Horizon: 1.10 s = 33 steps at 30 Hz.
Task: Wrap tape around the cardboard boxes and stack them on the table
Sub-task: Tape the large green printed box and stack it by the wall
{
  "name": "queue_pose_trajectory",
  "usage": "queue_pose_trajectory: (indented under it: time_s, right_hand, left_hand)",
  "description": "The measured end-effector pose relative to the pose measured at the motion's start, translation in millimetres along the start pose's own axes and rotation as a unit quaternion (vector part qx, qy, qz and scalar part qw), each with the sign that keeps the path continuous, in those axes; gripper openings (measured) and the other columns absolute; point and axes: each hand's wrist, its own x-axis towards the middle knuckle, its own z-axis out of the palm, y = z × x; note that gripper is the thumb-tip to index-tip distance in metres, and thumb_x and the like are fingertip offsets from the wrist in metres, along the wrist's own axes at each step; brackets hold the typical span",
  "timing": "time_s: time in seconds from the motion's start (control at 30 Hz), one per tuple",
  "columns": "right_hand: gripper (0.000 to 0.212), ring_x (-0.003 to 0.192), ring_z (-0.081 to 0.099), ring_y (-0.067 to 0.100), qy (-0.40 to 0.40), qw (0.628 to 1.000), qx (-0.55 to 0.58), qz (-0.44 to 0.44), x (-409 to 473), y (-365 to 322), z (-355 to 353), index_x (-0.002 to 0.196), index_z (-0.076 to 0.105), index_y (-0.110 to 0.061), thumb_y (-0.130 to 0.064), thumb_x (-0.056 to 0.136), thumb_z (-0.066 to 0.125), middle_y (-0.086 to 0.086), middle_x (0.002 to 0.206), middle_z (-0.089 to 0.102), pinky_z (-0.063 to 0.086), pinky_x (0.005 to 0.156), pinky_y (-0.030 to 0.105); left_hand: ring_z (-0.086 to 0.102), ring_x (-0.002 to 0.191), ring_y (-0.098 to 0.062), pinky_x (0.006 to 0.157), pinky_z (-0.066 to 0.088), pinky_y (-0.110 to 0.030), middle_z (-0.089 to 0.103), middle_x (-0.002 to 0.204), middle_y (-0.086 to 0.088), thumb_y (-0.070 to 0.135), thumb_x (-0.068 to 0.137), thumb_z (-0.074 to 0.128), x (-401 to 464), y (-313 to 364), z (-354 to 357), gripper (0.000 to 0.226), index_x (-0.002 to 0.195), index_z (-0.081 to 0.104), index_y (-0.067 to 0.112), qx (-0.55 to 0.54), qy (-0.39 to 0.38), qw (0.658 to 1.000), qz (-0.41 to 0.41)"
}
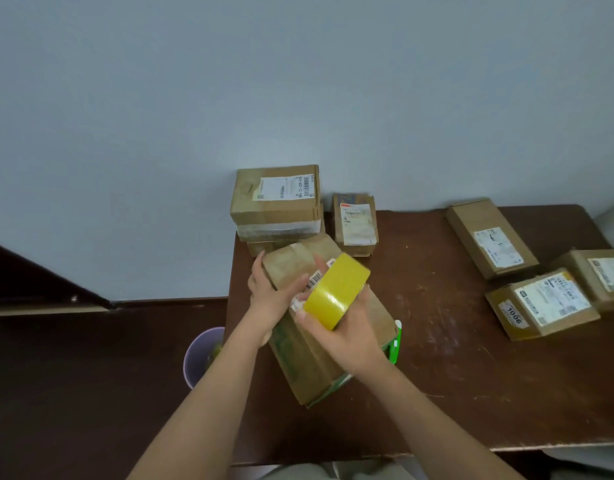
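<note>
The left hand (271, 292) steadies the cardboard box (319, 327) on the desk (437, 341) so the right hand (347, 334), its grip curled round the yellow tape roll (336, 291), can wrap it.

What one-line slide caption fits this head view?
Right hand holds yellow tape roll over brown cardboard box, steadied by left hand.
</note>
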Motion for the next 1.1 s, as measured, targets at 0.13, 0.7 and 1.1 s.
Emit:
queue_pose_trajectory:
  time_s: [0.13, 0.7, 1.1]
  right_hand:
    - [0.032, 0.135, 0.028, -0.019, -0.041, 0.999, -0.016, -0.010, -27.6, -5.6, 8.8, 0.109, 0.057, -0.070, -0.053, 0.082, 0.065, -0.045, 0.143, 0.033, 0.023, 0.114, 0.067]
    - [0.016, 0.106, 0.067, -0.002, 0.107, 0.976, 0.144, 0.126, -6.1, 3.3, -41.6, 0.102, 0.073, -0.005, -0.013, 0.088, 0.074, -0.039, 0.102, 0.067, 0.057, 0.090, 0.035]
    - [0.056, 0.099, 0.069, 0.013, 0.135, 0.974, 0.130, 0.126, 28.9, 23.1, -77.3, 0.081, 0.072, -0.060, -0.005, 0.088, 0.074, -0.001, 0.104, 0.076, 0.054, 0.095, 0.040]
  left_hand:
    - [0.053, 0.115, -0.008, 0.079, 0.049, -0.017, 0.039, 0.139, 0.003, 0.025, 0.080, 0.081, -13.2, -32.0, -19.3, 0.099, 0.149, 0.011, 0.040, -0.102, -0.039, 0.994, 0.009]
    - [0.050, 0.122, -0.016, 0.104, 0.048, -0.043, 0.041, 0.134, 0.003, 0.016, 0.085, 0.076, -15.2, -37.9, -22.3, 0.096, 0.149, 0.008, 0.036, -0.107, -0.050, 0.993, -0.002]
    - [0.040, 0.121, -0.013, 0.098, 0.043, -0.030, 0.030, 0.139, 0.002, 0.019, 0.086, 0.075, -19.2, -33.7, -21.0, 0.095, 0.150, 0.005, 0.029, -0.061, -0.036, 0.997, 0.007]
